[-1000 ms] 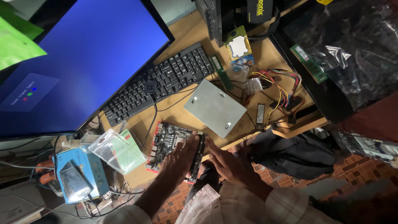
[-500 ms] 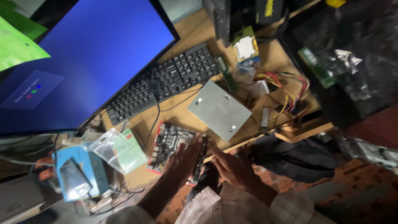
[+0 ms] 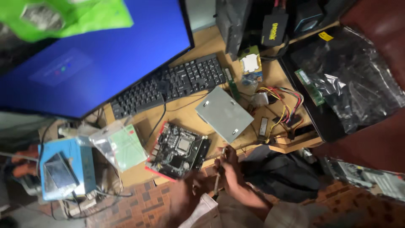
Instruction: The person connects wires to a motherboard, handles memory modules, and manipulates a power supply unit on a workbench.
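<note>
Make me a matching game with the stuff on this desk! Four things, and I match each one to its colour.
Things:
1. monitor screen
2. keyboard
3. flat metal plate
4. box at the desk's left end

Colours:
A. grey
B. light blue
C. black
D. deep blue

Pairs: 1-D, 2-C, 3-A, 4-B
</note>
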